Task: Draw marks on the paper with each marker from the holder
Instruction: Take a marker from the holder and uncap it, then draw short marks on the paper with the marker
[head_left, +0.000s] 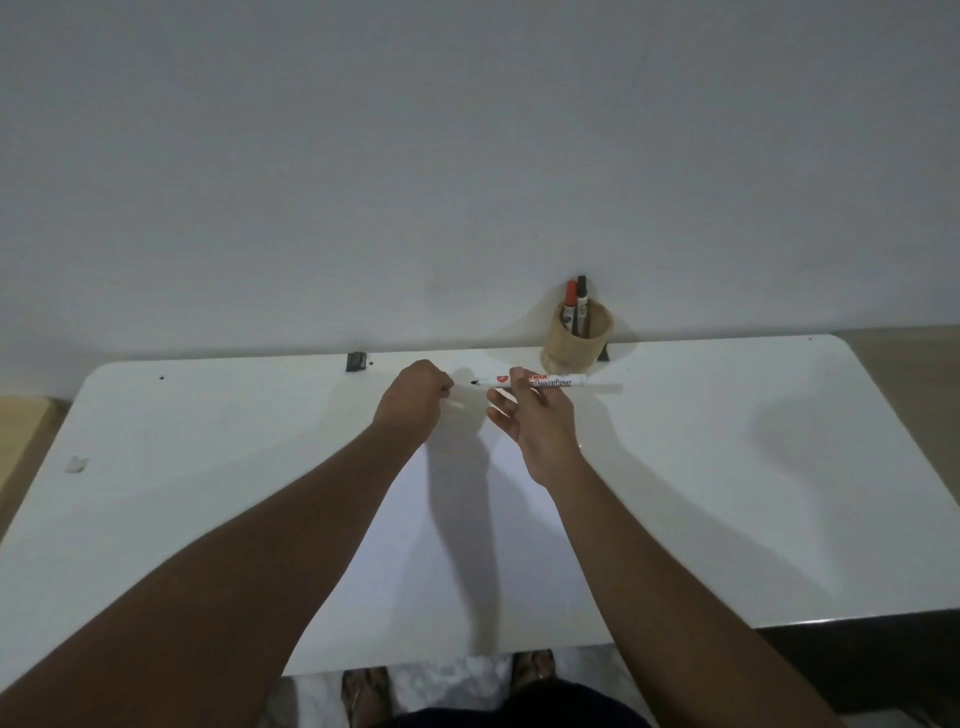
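1. A white table (701, 467) stands against a pale wall (467, 156), and a sheet of white paper (457, 545) lies flat on its near middle, reaching from the near edge towards the hands.
2. The right hand (535, 421) is raised above the far end of the paper, palm turned left, pinching a white marker (550, 382) between thumb and forefinger; its other fingers are loosely spread below the barrel.
3. The marker lies level, running left to right, its cap off and the dark tip pointing left towards the other hand.
4. The left hand (415, 400) is curled into a closed fist just left of the tip, not touching it; what it grips, if anything, cannot be told.
5. A tan, round holder (576, 338) stands at the far edge of the table by the wall, a little right of the hands.
6. Inside it, upright and side by side, stand a red-capped marker (570, 299) and a black-capped marker (582, 293).
7. A small dark clip (356, 361) sits on the far edge, left of the hands.
8. Two feet show on the floor beneath the near edge.
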